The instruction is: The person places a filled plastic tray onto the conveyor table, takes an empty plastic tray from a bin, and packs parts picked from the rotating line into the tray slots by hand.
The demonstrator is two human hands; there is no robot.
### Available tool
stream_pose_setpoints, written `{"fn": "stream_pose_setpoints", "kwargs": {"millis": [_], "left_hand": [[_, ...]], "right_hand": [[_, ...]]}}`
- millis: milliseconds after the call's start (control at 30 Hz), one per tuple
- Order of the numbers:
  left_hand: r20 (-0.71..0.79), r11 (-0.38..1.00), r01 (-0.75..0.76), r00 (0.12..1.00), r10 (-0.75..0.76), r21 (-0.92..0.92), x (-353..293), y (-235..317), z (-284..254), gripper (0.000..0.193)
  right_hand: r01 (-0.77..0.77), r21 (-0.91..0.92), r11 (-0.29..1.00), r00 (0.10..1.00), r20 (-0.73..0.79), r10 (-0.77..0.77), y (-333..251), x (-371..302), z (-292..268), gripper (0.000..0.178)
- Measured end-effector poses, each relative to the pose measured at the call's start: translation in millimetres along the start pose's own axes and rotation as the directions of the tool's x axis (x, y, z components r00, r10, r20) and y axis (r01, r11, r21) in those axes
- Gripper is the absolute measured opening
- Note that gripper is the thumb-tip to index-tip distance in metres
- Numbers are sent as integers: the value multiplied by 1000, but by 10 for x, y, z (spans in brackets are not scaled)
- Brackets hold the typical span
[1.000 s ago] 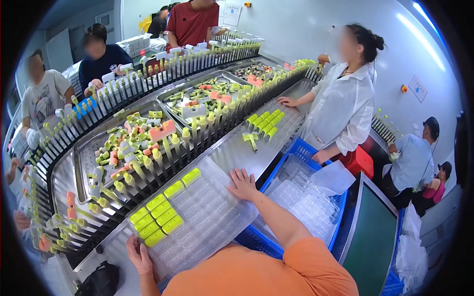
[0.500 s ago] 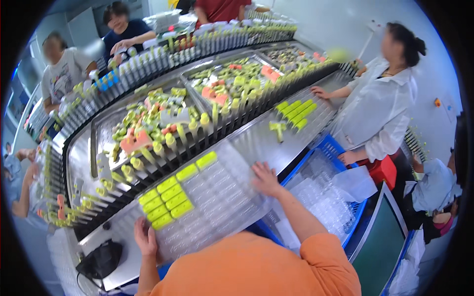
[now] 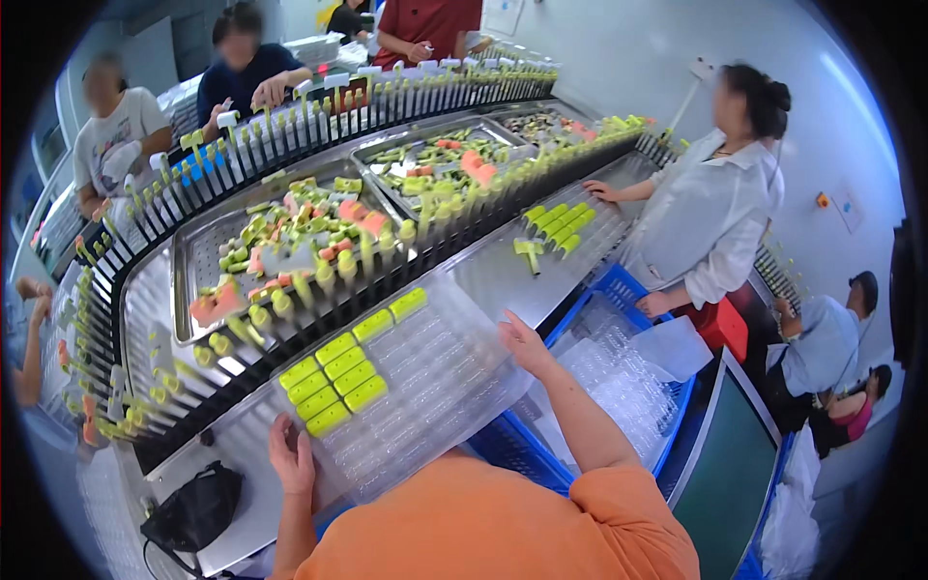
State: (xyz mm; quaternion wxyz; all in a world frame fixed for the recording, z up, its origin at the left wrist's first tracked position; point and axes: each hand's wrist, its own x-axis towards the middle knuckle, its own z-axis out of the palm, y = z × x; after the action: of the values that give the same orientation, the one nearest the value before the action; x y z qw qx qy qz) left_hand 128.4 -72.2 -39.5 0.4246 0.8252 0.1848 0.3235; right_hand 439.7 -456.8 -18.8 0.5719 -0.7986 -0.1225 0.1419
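A clear plastic tray (image 3: 449, 377) with rows of moulded pockets lies on the metal bench in front of me. Several bright yellow-green blocks (image 3: 345, 366) fill pockets at its far left side and along its far edge. My left hand (image 3: 293, 454) rests beside the tray's left edge, fingers loosely apart, with nothing seen in it. At the opposite edge, my right hand (image 3: 525, 345) touches the tray's right border with fingers stretched out and partly bent. Whether the right fingertips press on the rim cannot be made out.
Black holders with yellow-green pieces (image 3: 325, 275) line the bench beyond the tray. Metal trays of mixed pieces (image 3: 290, 232) lie behind them. A blue crate (image 3: 681, 406) of clear trays stands at right, a black pouch (image 3: 196, 505) at left. A co-worker in white (image 3: 710, 193) stands at right.
My right hand has gone from lying flat and spread at the tray's right side to a more bent pose at its edge. My left hand stays by the left edge. The view has shifted slightly.
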Motion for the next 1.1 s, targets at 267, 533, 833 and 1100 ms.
{"fn": "stream_pose_setpoints", "kwargs": {"millis": [267,533,833,1100], "left_hand": [[-103,989,32,994,-47,-147,-49,33,9,35],[-129,989,48,989,-67,-142,-28,27,18,34],[-51,999,-33,998,35,39,-55,157,46,36],[-45,999,36,998,-38,-39,-9,148,38,41]], "right_hand": [[-79,-34,996,986,-148,73,-143,98,-722,52],[-164,31,986,968,-186,167,-145,190,-1076,46],[-217,44,975,971,-87,221,124,368,-740,39],[111,-329,938,993,11,-114,419,608,-501,35]]}}
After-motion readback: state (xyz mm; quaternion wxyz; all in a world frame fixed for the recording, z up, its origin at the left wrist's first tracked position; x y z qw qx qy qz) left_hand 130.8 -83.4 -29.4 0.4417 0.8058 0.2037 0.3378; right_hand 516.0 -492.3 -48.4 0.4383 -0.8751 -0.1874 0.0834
